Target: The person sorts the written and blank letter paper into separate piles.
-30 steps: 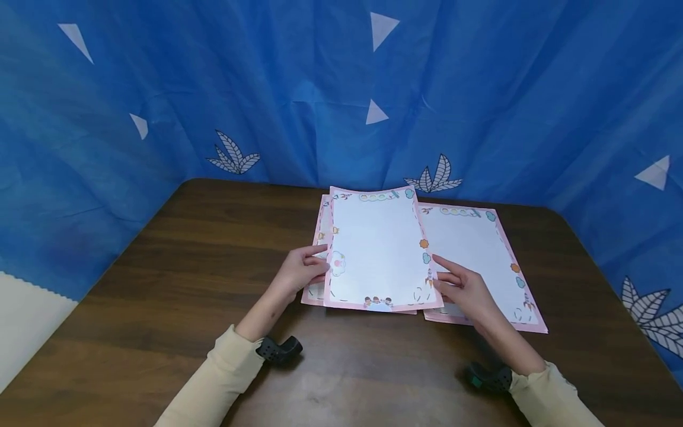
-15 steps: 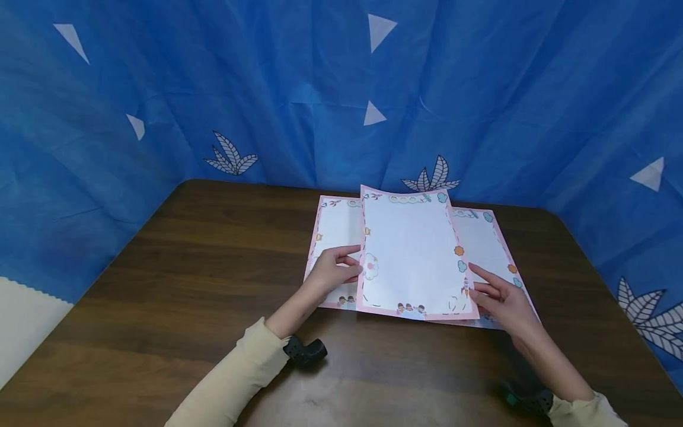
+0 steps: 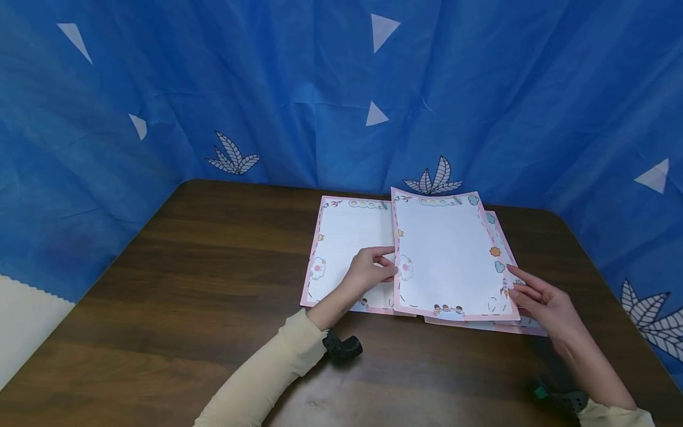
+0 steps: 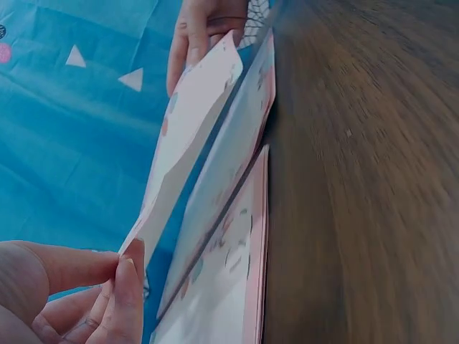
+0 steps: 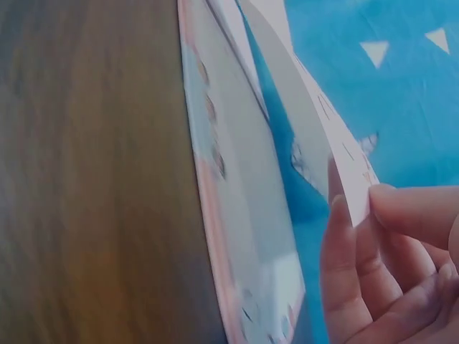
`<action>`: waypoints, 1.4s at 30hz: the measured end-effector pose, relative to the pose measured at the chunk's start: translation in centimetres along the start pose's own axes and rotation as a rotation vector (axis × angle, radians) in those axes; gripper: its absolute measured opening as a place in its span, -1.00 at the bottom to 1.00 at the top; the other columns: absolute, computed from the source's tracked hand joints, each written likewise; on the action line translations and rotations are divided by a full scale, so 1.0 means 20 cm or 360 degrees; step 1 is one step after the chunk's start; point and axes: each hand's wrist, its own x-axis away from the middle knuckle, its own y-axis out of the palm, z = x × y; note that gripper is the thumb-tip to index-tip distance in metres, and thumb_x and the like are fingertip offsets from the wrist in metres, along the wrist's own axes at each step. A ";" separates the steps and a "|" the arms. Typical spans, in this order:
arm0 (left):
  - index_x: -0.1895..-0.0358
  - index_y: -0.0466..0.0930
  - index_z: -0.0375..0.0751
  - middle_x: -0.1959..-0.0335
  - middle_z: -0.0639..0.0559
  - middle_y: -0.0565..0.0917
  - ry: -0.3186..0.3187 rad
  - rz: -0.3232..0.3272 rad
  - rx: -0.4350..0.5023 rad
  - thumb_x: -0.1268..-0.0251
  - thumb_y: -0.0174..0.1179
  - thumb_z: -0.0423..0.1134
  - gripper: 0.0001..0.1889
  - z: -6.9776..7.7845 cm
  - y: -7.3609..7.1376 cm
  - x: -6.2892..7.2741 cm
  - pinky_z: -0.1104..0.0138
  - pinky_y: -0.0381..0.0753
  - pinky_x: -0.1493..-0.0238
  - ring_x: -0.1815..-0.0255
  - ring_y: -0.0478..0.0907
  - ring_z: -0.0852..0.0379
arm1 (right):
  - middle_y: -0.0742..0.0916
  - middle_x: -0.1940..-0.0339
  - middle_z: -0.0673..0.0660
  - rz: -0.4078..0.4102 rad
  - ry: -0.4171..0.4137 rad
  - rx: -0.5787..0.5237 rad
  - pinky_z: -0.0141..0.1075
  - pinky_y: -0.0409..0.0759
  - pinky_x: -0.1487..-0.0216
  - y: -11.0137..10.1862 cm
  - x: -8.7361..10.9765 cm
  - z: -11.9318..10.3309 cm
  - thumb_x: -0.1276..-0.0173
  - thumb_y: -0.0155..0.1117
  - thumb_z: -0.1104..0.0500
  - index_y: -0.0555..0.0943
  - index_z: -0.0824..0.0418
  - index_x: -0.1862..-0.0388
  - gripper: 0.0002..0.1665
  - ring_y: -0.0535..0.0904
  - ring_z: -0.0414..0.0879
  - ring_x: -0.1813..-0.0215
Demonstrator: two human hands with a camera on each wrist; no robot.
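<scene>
A sheet of paper (image 3: 448, 255) with a pink cartoon border is held up by both hands, bowed slightly, above the right paper stack (image 3: 501, 231). My left hand (image 3: 370, 267) pinches its left edge between thumb and fingers; the left wrist view shows the sheet (image 4: 179, 136) clear of the stacks below. On the opposite edge, my right hand (image 3: 544, 302) pinches the paper between thumb and fingers, seen close in the right wrist view. The left paper stack (image 3: 347, 237), with the same border, lies on the table under my left forearm, partly covered by that hand.
The dark wooden table (image 3: 224, 249) has rounded back corners. Behind it hangs a blue curtain (image 3: 267, 89) with white triangles and leaf prints. A white surface (image 3: 26, 326) shows at the far left. Black wrist devices (image 3: 341, 350) sit at both wrists.
Both hands have carried the held sheet to the right, from over the left stack to over the right stack. More of the left stack now shows, and the right stack is mostly covered.
</scene>
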 end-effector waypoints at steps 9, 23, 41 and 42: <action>-0.17 0.50 -0.32 0.47 0.02 0.54 0.0062 -0.0019 -0.0141 -0.17 0.25 -0.42 -0.56 0.02 0.13 -0.05 0.43 0.59 0.44 0.56 0.58 0.19 | 0.67 0.20 -0.28 -0.0012 0.0008 0.0032 -0.53 0.52 0.25 -0.13 0.01 0.06 -0.39 0.14 0.18 0.24 0.04 -0.44 -0.35 0.61 -0.36 0.23; -0.17 0.49 -0.34 0.54 0.05 0.52 0.0103 -0.0031 -0.0178 -0.19 0.20 -0.43 -0.57 -0.01 0.23 -0.08 0.46 0.52 0.56 0.58 0.57 0.14 | 0.67 0.30 -0.23 0.0017 0.0064 0.0202 -0.46 0.52 0.35 -0.21 0.01 0.13 -0.41 0.12 0.12 0.28 -0.01 -0.42 -0.40 0.55 -0.27 0.32; -0.14 0.49 -0.43 0.58 0.06 0.48 0.0208 0.0002 -0.0221 -0.22 0.19 -0.43 -0.60 -0.03 0.27 -0.07 0.50 0.51 0.56 0.63 0.50 0.24 | 0.63 0.38 -0.06 0.0040 0.0079 0.0462 -0.42 0.43 0.40 -0.25 0.01 0.15 -0.43 0.08 0.07 0.25 0.20 -0.42 -0.38 0.45 -0.19 0.39; -0.13 0.49 -0.44 0.57 0.06 0.48 0.0210 0.0000 -0.0230 -0.22 0.19 -0.43 -0.61 -0.03 0.27 -0.07 0.50 0.51 0.56 0.63 0.49 0.24 | 0.63 0.38 -0.02 0.0019 0.0098 0.0487 -0.41 0.44 0.40 -0.25 0.01 0.15 -0.44 0.08 0.06 0.23 0.25 -0.41 -0.36 0.45 -0.18 0.39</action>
